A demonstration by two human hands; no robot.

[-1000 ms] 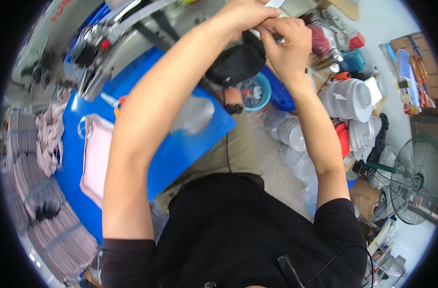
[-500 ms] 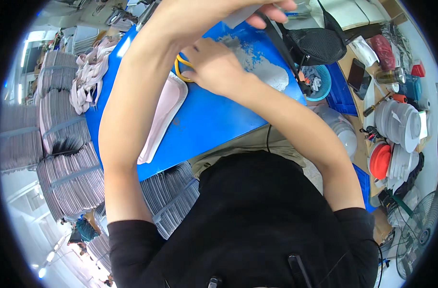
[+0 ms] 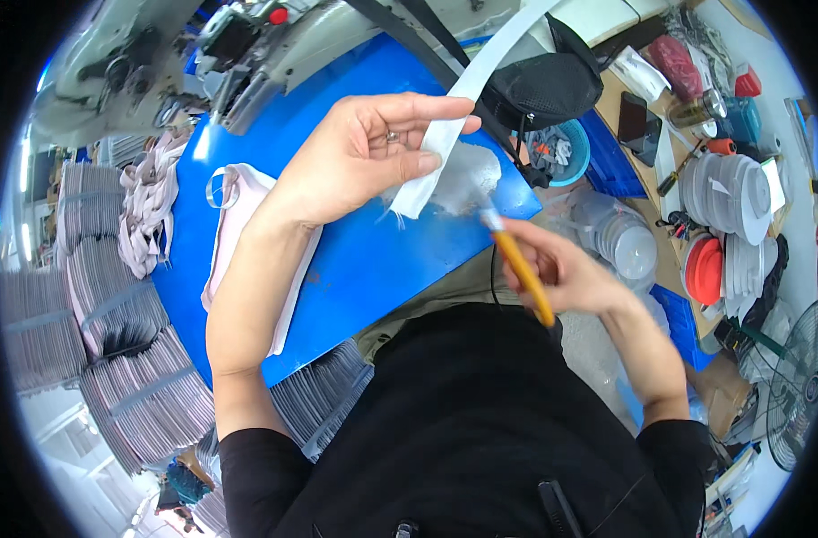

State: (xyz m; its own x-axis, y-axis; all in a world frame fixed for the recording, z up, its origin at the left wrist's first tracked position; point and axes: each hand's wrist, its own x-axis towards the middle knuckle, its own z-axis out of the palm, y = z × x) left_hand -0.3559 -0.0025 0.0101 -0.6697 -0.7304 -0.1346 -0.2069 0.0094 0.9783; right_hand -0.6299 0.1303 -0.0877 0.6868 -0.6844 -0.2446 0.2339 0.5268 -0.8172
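Observation:
My left hand holds a long white strap between thumb and fingers, its frayed lower end hanging over a pale, worn patch of the blue work surface. To the right and lower, my right hand grips orange-handled scissors, blades pointing up toward the patch and blurred. A pale pink padded piece with a looped end lies under my left forearm. Beyond the strap sits a black mesh bag with dark straps.
Machinery stands at upper left. Bundled grey-pink piles and loose strips line the left. A blue basket, phone, white spools, red discs and a fan are at right.
My right hand has gone from the upper middle down to lower right, now with the scissors in it. My left hand has come lower with the white strap.

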